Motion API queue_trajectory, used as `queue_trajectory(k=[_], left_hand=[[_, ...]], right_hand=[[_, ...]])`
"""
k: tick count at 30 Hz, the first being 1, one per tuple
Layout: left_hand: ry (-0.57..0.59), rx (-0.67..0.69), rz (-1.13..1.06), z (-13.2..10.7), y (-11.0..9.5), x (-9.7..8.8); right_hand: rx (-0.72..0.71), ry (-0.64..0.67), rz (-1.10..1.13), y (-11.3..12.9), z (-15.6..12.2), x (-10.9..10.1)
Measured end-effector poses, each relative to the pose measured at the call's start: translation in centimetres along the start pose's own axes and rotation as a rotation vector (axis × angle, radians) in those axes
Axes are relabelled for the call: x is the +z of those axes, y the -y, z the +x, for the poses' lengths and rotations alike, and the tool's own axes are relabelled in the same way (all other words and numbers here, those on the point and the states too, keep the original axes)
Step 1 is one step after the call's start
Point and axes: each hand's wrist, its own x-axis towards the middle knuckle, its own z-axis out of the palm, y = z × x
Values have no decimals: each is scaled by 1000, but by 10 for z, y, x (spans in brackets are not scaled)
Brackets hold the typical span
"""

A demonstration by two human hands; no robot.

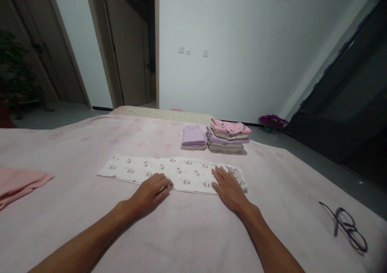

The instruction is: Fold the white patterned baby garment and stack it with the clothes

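L forearm (84,236) and R forearm (269,236) bare, coming in from the bottom corners of the view in a rough V. L hand (150,193) palm down, slightly arched, L fingers (163,183) close together, pointing across twd the R. R hand (229,189) palm down too, flatter, R fingers (220,175) a bit spread, angled in twd the L. Wrists low, hands apart, nothing gripped.

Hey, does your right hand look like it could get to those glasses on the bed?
Probably yes, with a sideways stretch. The right hand rests on the white printed cloth, and only the pink bedspread lies between it and the glasses.
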Motion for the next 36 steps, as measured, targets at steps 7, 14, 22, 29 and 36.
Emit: queue_trajectory(k=[7, 14, 22, 29, 36], left_hand=[[-346, -434, 66, -2, 52, -37], [-295, -949, 583, -36, 119, -91], [-226, -1062, 480, -40, 143, -92], [-326, -1125, 378, -41, 141, -97], [-202, -1064, 496, -45, 140, -95]], right_hand=[[21, 10, 12, -1, 0, -2], [20, -14, 10, -1, 1, 2], [32, -1, -6, -1, 1, 2], [23, -19, 2, -2, 0, 3], [6, -33, -3, -3, 0, 3]])
